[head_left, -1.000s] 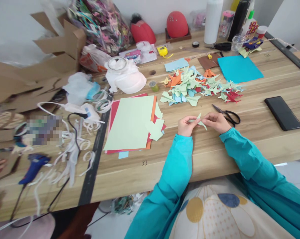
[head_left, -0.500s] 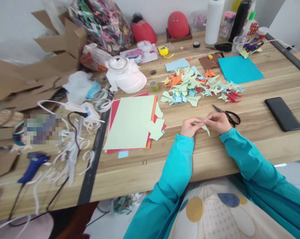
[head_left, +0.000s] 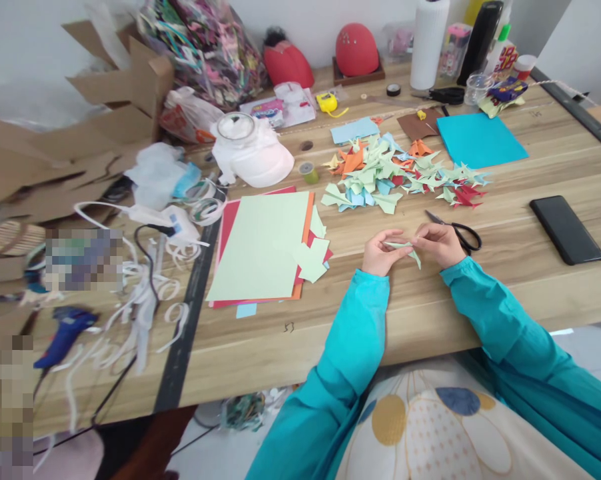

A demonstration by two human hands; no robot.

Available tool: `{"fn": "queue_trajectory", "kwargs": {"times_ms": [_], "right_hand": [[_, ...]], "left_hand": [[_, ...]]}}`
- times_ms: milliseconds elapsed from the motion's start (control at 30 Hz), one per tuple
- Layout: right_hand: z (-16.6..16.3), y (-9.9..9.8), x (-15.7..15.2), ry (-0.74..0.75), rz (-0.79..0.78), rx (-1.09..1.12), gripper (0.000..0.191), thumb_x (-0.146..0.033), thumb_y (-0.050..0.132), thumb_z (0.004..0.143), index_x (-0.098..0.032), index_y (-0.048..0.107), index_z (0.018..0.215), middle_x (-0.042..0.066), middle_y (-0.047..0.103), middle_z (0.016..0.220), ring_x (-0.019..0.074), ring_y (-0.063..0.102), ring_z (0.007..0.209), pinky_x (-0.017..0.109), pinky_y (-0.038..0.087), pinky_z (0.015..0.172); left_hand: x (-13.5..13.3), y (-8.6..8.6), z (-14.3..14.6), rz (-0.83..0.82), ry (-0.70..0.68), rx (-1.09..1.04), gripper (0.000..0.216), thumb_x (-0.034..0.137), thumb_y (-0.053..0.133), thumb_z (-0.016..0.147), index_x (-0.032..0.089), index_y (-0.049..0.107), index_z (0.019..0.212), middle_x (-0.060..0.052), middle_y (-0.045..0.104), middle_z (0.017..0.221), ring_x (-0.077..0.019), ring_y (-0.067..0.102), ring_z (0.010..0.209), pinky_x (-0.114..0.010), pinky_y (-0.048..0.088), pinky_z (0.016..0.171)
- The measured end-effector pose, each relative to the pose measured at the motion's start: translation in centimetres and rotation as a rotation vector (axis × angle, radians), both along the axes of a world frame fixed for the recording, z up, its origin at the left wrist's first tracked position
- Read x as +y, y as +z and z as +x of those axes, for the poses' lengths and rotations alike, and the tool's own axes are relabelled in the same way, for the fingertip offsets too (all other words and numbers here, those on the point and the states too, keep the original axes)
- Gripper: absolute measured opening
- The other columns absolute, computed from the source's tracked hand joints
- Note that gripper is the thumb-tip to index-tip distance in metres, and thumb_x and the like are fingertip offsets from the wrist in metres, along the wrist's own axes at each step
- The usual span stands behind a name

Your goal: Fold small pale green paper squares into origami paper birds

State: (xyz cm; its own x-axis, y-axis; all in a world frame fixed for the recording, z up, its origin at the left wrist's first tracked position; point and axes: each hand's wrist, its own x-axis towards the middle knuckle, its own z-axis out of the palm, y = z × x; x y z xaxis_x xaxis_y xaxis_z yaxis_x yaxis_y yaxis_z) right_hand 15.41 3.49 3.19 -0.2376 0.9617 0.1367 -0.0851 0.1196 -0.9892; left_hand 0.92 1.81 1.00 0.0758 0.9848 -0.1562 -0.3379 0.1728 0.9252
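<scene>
Between my two hands is a small pale green folded paper piece (head_left: 415, 257), with a pointed tail hanging down. My left hand (head_left: 380, 251) pinches it from the left, thumb along its edge. From the right, the fingertips of my right hand (head_left: 436, 241) close on the same paper. Partly behind my right hand lies a pair of scissors (head_left: 468, 237) with black handles. A heap of folded paper cranes (head_left: 375, 170) in green, orange, blue and red sits beyond my hands. Left of them rests a stack of coloured paper sheets (head_left: 265, 247), with cut green pieces (head_left: 312, 259) at its right side.
A black phone (head_left: 567, 229) lies at the right. Turquoise paper (head_left: 482, 140) is at the back right, near a white bottle (head_left: 429, 47). A blue glue gun (head_left: 66, 335), white strips and cords crowd the left. A yellow tape measure (head_left: 326, 102) lies at the back.
The fingers of my left hand have opened out slightly, and more of the folded green paper shows between my hands. The things on the table have stayed put.
</scene>
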Motion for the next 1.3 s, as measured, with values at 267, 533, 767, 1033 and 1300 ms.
{"fn": "queue_trajectory", "kwargs": {"times_ms": [267, 533, 767, 1033, 1300], "right_hand": [[0.0, 0.1, 0.0, 0.019, 0.003, 0.031, 0.021, -0.031, 0.073, 0.060, -0.016, 0.060, 0.056, 0.000, 0.055, 0.057, 0.0106, 0.048, 0.054, 0.026, 0.038, 0.054], [-0.3, -0.7, -0.3, 0.078, 0.040, -0.223, 0.033, -0.043, 0.066, 0.067, -0.016, 0.049, 0.060, -0.004, 0.046, 0.051, 0.0073, 0.038, 0.046, 0.022, 0.030, 0.045], [-0.4, -0.7, -0.6, 0.171, 0.165, -0.415, 0.041, -0.046, 0.058, 0.073, -0.016, 0.041, 0.050, -0.005, 0.037, 0.045, 0.0064, 0.031, 0.045, 0.022, 0.025, 0.044], [-0.3, 0.2, -0.7, 0.223, 0.114, -0.324, 0.041, -0.045, 0.054, 0.077, -0.016, 0.045, 0.049, -0.003, 0.043, 0.044, 0.0072, 0.037, 0.043, 0.022, 0.029, 0.044], [-0.4, 0.1, -0.8, 0.224, 0.072, -0.299, 0.041, -0.045, 0.054, 0.078, -0.016, 0.048, 0.050, -0.003, 0.044, 0.044, 0.0072, 0.037, 0.043, 0.022, 0.028, 0.044]], "left_hand": [[0.0, 0.1, 0.0, 0.015, 0.060, 0.045, 0.040, 0.026, 0.080, 0.041, 0.012, 0.063, 0.074, -0.002, 0.066, 0.062, -0.0125, 0.061, 0.055, -0.027, 0.050, 0.060], [0.1, 0.0, -0.2, -0.017, 0.077, 0.013, 0.036, 0.027, 0.079, 0.043, 0.013, 0.064, 0.073, 0.000, 0.064, 0.057, -0.0116, 0.058, 0.050, -0.026, 0.050, 0.054], [0.1, 0.1, -0.5, -0.021, 0.083, 0.026, 0.040, 0.027, 0.078, 0.046, 0.014, 0.067, 0.082, -0.001, 0.067, 0.061, -0.0109, 0.059, 0.055, -0.024, 0.048, 0.058], [0.2, 0.0, -0.3, -0.070, 0.074, -0.059, 0.041, 0.034, 0.076, 0.049, 0.014, 0.068, 0.084, 0.001, 0.062, 0.052, -0.0057, 0.050, 0.042, -0.019, 0.042, 0.045], [0.3, 0.0, -0.1, -0.061, 0.124, -0.074, 0.053, 0.050, 0.066, 0.059, 0.013, 0.064, 0.096, 0.000, 0.060, 0.050, -0.0079, 0.050, 0.039, -0.021, 0.042, 0.041]]}}
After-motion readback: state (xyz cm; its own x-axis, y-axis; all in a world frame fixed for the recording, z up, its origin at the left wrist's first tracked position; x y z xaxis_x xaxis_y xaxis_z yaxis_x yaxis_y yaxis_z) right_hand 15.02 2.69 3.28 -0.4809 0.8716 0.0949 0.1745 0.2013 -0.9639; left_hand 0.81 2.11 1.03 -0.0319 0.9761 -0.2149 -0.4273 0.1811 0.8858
